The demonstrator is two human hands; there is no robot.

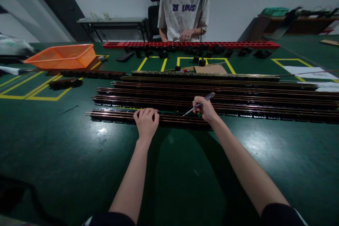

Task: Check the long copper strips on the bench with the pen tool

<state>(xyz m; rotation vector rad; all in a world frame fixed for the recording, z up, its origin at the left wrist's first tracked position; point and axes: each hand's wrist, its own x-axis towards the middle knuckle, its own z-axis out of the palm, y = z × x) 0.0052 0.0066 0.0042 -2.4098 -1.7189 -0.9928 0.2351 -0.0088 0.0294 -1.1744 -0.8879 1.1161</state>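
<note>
A long black strip with copper-coloured rods along it (113,114) lies nearest to me on the green table. My left hand (146,120) rests over the middle of this strip, its fingers curled down onto it. My right hand (205,108) is closed around a screwdriver (211,96) with a clear-looking handle. The screwdriver's thin metal shaft slants down to the left, and its tip is at the rods of the near strip. Whether the tip touches them I cannot tell. Several similar black strips with rods (265,107) lie in parallel rows just behind.
An orange basket (66,56) stands at the back left. Small black parts (164,53) lie before a long red rack (238,45). Behind it stands a person (184,10). Cardboard (210,69) and white papers (312,72) lie beyond the strips. A thin dark rod (68,110) lies left.
</note>
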